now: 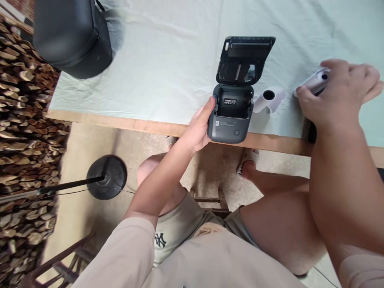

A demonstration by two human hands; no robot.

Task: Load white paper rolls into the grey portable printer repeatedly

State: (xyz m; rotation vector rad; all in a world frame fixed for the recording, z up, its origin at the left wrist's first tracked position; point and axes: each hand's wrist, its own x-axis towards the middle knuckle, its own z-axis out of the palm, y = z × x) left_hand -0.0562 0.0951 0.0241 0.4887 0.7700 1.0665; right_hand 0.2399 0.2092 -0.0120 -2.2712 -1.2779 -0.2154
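A dark grey label printer (229, 130) is in my left hand (199, 126), which grips its left side at the table's front edge. Its lid (241, 60) stands raised, and the compartment inside holds no roll. Just right of the printer lies a white label roll (277, 98) with a dark core and a loose, curling end. Farther right, my right hand (342, 90) is closed over a white rounded object (313, 82) with a dark round spot. The thumb is on its near side and the fingers cover much of it, so its kind is unclear.
A pale green cloth (168, 52) covers the wooden-edged table. A black case (75, 40) stands at the far left. Under my right wrist lies a dark object (310, 132), partly hidden. On the floor are a round black stand base (106, 178) and stacked firewood (27, 152).
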